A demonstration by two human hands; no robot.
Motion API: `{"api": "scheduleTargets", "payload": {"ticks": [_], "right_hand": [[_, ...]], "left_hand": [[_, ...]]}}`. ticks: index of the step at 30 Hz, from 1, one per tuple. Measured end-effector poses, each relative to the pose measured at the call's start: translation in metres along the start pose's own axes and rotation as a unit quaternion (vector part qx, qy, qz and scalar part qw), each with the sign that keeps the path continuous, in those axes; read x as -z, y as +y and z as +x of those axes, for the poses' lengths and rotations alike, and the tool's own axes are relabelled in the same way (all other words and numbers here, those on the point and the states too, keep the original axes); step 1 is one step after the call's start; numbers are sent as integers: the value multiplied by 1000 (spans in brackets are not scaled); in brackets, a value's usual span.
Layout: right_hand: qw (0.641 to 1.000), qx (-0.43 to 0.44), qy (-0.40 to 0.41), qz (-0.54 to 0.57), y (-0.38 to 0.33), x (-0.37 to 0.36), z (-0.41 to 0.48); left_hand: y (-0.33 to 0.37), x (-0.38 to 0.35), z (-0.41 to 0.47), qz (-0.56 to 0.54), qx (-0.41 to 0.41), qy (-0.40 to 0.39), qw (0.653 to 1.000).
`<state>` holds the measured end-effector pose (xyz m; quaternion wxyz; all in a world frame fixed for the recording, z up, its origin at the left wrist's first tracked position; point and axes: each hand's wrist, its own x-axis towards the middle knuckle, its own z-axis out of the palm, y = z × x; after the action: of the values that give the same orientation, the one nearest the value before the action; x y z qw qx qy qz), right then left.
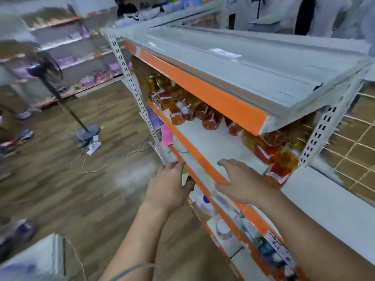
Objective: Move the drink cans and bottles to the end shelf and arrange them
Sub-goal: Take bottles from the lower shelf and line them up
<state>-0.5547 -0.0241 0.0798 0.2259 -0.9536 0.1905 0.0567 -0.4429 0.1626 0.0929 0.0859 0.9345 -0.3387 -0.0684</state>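
The view is motion-blurred. My left hand [169, 186] is curled around a small dark can [187, 178] with a green mark, held just below the front edge of the middle shelf [205, 138]; most of the can is hidden. My right hand [241, 179] lies flat and open on that shelf's orange front strip, holding nothing. Bottles of amber liquid with red labels [203, 115] stand in a row along the back of the middle shelf, and more of these bottles [281, 165] are at its right end. The grey top shelf [243, 63] carries no drinks.
The lower shelf holds white containers [207, 204] and price tags. A standing fan [45, 68] with its base [89, 132] and loose cables [113, 159] is on the wooden floor to the left. Wire mesh [355, 142] closes the right side. People stand behind the unit.
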Motion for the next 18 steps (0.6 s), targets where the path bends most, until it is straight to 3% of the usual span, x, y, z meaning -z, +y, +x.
{"api": "scheduleTargets", "payload": {"ticks": [11, 18], "right_hand": [[998, -51, 39, -13, -94, -4, 172], [992, -115, 51, -10, -122, 8, 247]], "left_hand": [[-151, 51, 160, 0, -46, 10, 999], [-188, 70, 255, -15, -108, -7, 994]]}}
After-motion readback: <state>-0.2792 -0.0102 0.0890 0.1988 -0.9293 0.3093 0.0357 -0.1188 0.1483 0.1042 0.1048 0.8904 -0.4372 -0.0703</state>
